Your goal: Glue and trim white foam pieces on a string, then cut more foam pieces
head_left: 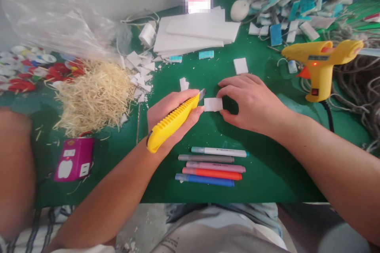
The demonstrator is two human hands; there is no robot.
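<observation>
My left hand (169, 112) is closed around a yellow box cutter (175, 122), its short blade pointing up and to the right. A small white foam piece (213, 104) lies between my two hands, and my left thumb tip is at its left edge. The thumb and fingers of my right hand (249, 101) hold that piece by its right end. Just beyond the right hand lies a square white foam piece (240, 66). Other small white scraps (184, 84) sit behind the left hand.
Several markers (212, 169) lie in front of me. Straw pieces (95, 99) and a magenta box (74, 159) are on the left, beside another person's arm (14, 174). White foam sheets (192, 33) lie at the back. A yellow glue gun (320, 63), its light lit, stands right.
</observation>
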